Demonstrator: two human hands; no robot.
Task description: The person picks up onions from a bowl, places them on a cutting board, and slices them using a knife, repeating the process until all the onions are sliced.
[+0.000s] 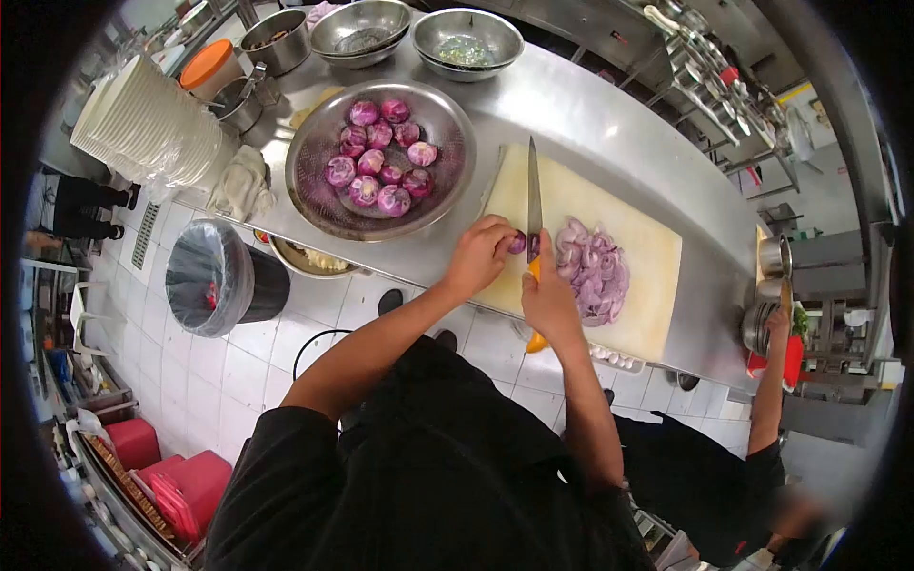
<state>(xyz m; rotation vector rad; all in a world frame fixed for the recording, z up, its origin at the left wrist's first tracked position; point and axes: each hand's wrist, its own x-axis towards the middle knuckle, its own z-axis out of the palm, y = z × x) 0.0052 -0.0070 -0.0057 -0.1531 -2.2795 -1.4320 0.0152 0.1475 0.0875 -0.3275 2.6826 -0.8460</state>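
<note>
A kitchen knife (534, 190) with an orange handle is gripped in my right hand (550, 303), its blade pointing away from me over the cutting board (647, 214). My left hand (482, 255) closes its fingers on a piece of red onion (518, 244), just left of the blade. To the right of the knife lies a heap of sliced red onion (595, 271) on the pale board. Several peeled whole red onions (378, 137) sit in a wide metal bowl (459, 181) at the left.
Smaller metal bowls (466, 38) stand along the counter's back. Stacked white containers (152, 124) and a cloth (244, 183) are at the left end. A lined bin (259, 281) stands on the floor. Another person's arm (771, 381) reaches towards pans (759, 328) at the right.
</note>
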